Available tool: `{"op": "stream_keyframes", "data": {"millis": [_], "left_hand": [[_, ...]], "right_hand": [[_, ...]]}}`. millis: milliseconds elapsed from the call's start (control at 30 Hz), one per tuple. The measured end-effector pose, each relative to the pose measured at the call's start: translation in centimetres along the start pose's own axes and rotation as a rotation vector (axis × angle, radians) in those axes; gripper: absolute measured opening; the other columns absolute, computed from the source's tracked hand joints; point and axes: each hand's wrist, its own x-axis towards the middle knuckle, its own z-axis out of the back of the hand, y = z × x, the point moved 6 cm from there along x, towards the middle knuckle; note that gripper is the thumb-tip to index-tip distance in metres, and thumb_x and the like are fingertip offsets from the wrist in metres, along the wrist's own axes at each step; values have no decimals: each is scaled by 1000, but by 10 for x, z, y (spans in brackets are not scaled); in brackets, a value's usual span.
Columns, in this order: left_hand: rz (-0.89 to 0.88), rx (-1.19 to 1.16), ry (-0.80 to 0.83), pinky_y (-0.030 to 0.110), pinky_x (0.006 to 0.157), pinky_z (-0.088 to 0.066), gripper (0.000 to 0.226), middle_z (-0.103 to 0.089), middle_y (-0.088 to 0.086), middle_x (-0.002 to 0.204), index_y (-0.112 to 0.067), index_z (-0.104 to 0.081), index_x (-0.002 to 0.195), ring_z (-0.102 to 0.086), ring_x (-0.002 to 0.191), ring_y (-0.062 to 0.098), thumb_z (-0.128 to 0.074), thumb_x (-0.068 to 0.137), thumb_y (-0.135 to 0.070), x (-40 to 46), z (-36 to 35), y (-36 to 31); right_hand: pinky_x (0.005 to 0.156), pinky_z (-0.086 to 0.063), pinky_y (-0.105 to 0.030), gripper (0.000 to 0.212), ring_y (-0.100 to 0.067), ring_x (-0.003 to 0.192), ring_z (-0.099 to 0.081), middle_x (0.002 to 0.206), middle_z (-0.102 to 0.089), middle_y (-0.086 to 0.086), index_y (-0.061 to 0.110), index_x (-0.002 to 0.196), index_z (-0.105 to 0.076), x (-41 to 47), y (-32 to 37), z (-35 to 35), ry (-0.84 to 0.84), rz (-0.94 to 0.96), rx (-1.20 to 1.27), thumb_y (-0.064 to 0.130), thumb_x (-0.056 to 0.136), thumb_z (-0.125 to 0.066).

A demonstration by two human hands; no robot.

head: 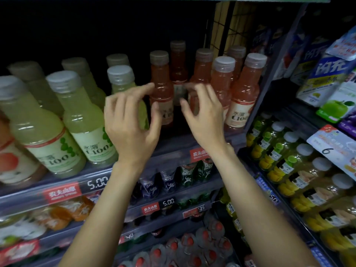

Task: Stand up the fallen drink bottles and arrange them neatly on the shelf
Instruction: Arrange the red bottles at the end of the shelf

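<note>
Both bare forearms reach up and forward from the bottom edge, angled slightly toward each other. Left hand (133, 120) is raised, back toward the camera, fingers loosely curved and spread, index finger extended up to the right, thumb out to the right. Right hand (204, 112) is at about the same height, fingers curved forward, thumb pointing left. The 2 hands are close together, not touching. Neither grip holds anything.

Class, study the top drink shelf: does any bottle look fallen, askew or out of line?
No bottle lies fallen. The pink bottles stand upright, but their rows look uneven, with a gap at the shelf front between the two open hands, left hand and right hand.
</note>
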Motion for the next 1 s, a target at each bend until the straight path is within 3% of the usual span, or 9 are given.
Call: {"op": "stream_keyframes", "data": {"millis": [67, 167, 267, 367, 467, 567, 700, 833, 1000], "left_hand": [[48, 86, -11, 21, 95, -31, 29, -62, 18, 109, -5, -57, 116, -52, 100, 27, -63, 89, -13, -3, 10, 17], [160, 145, 47, 23, 102, -28, 46, -51, 24, 125, -9, -46, 126, -43, 114, 30, -67, 86, -19, -12, 13, 35], [186, 155, 142, 29, 101, -33, 56, -45, 25, 132, -8, -39, 132, -40, 118, 29, -67, 85, -19, -19, 7, 38], [199, 169, 188, 20, 102, -29, 58, -46, 23, 133, -4, -39, 135, -43, 118, 30, -67, 86, -15, -24, 4, 36], [203, 88, 103, 19, 106, -27, 50, -49, 23, 130, -9, -42, 132, -43, 121, 28, -64, 88, -11, -28, 14, 28], [62, -62, 56, 28, 103, -35, 35, -57, 17, 122, -4, -52, 122, -49, 115, 24, -60, 88, -7, -30, 19, 6], [-91, -184, 126, 24, 95, -39, 26, -66, 13, 107, -4, -58, 113, -57, 100, 24, -55, 89, -10, -29, -8, -19], [15, -78, 213, 32, 90, -42, 31, -64, 17, 107, -4, -54, 118, -56, 99, 30, -55, 89, -16, -22, -71, -7], [389, 102, 424, 47, 91, -43, 58, -50, 21, 128, -6, -45, 135, -50, 113, 40, -60, 84, -30, -8, -142, 36]], "right_hand": [[86, -50, -40, 46, -30, 103, -59, 116, -56, -17, 4, 124, -52, 12, 2, -29, 91, -67, 53, 21, 84, -66], [97, -41, -35, 74, -32, 118, -50, 134, -44, -19, 3, 139, -34, 30, 3, -66, 196, -163, 88, 32, 81, -70], [93, -40, -35, 89, -30, 121, -47, 136, -44, -14, 11, 142, -24, 38, -7, -91, 305, -323, 80, 38, 74, -76], [88, -48, -37, 79, -29, 109, -58, 123, -59, -10, 15, 134, -31, 34, -13, -94, 269, -382, 107, 35, 73, -77], [84, -50, -35, 76, -27, 101, -63, 113, -65, -8, 11, 127, -39, 17, -7, -70, 117, -380, 153, 35, 69, -80], [89, -50, -36, 81, -20, 103, -62, 113, -64, -6, 9, 125, -43, -12, 1, -22, -53, -381, 232, 44, 63, -83], [87, -50, -24, 74, -5, 101, -61, 110, -64, 7, 13, 121, -49, -42, 3, 47, -85, -381, 245, 46, 64, -82], [84, -52, -21, 64, 5, 95, -62, 104, -63, 21, 24, 115, -51, -58, -10, 86, -64, -440, 268, 45, 62, -80], [82, -53, -25, 66, 4, 94, -62, 102, -63, 23, 27, 117, -52, -75, -26, 106, -67, -494, 244, 40, 60, -82]]}}
